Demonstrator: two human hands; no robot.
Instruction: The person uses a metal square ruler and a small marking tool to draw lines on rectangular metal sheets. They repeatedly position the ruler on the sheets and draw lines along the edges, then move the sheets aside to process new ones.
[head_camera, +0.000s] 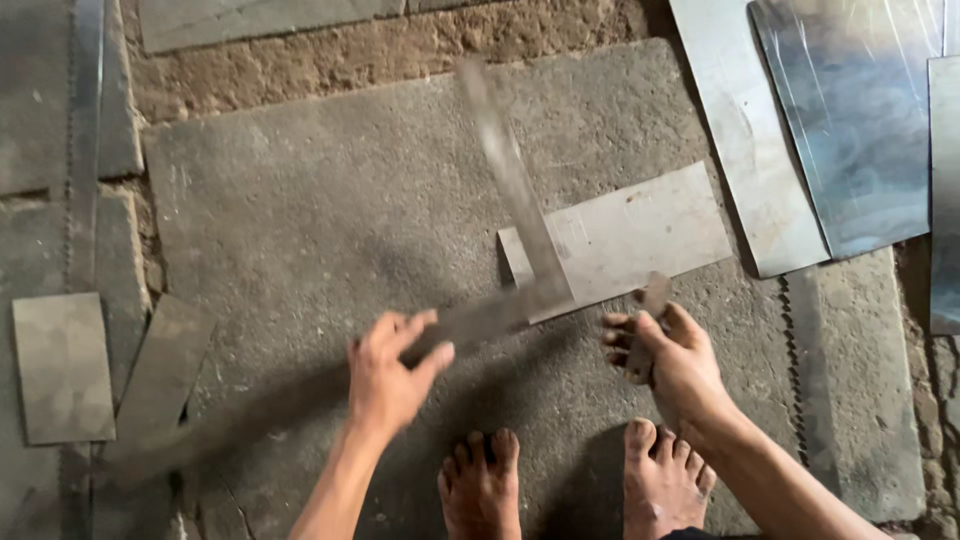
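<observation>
My left hand (392, 370) grips one arm of a large metal L-shaped square (512, 190); the square is blurred, its long arm pointing up and away, its corner over a grey rectangular metal sheet (640, 232) lying on the stone slab floor (300, 220). My right hand (672, 352) is closed around a small dark tool (652, 300), whose tip sticks up near the sheet's lower edge. My two bare feet (570, 480) stand on the slab just below both hands.
Large shiny metal sheets (850, 120) lie at the upper right. A toothed saw blade (800, 370) lies at the right, another long blade (82, 150) at the left. Small grey metal pieces (62, 365) rest at the left edge.
</observation>
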